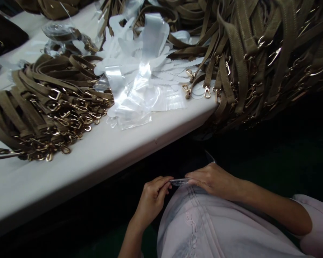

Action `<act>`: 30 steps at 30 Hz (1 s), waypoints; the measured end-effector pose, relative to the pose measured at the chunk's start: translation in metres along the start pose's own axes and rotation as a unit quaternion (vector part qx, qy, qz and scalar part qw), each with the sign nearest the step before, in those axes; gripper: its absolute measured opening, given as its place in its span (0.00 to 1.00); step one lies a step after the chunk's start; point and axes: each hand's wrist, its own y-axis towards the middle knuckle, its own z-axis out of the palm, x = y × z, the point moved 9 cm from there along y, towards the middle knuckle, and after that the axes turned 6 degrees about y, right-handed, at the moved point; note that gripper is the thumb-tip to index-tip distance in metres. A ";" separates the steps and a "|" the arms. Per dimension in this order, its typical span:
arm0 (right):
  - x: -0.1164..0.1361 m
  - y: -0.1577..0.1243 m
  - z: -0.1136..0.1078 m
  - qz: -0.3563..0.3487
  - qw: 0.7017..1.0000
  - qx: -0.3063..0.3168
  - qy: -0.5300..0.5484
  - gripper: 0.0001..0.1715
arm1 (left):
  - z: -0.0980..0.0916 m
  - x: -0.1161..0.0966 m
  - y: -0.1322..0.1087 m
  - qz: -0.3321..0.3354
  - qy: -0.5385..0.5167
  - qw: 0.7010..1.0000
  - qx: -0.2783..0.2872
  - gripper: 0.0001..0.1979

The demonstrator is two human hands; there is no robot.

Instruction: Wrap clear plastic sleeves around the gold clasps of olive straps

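Note:
Between my two hands, in front of my body and off the table's edge, is a small clear plastic piece [179,181]. My left hand [155,195] pinches its left end with thumb and fingers. The right end is pinched by my right hand [208,180]. Whether anything lies inside the plastic is too small to tell. Beyond my hands, on the white table [97,150], lies a pile of clear bags and white slips [142,71].
A heap of olive straps with gold clasps [51,104] sits on the table's left. More straps [242,64] hang over the edge at the right. A plastic-wrapped strap bundle [61,32] and dark olive bags [54,7] are farther back.

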 end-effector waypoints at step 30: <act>0.004 -0.002 0.066 0.191 0.887 0.047 0.417 0.19 | -0.023 -0.010 -0.004 -0.029 -0.641 0.734 -0.222 0.08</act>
